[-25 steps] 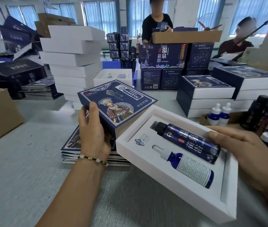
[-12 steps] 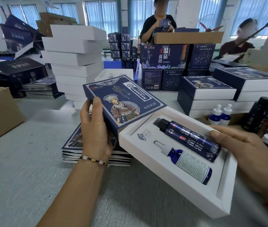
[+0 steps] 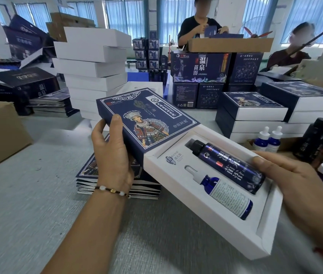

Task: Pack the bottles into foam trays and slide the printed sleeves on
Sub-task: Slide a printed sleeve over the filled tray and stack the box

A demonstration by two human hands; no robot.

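Two bottles (image 3: 223, 178) lay in the white tray (image 3: 206, 230). The right hand (image 3: 295, 186) held the tray's far end, fingers curled around it. The left hand (image 3: 111, 153) gripped the blue sleeve (image 3: 146, 119), whose open mouth met the tray's near end, lined up lengthwise above the worktop (image 3: 28, 204).

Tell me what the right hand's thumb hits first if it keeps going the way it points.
Likely the large dark bottle in the foam tray: the right hand has its thumb tip already against it, or nearly so.
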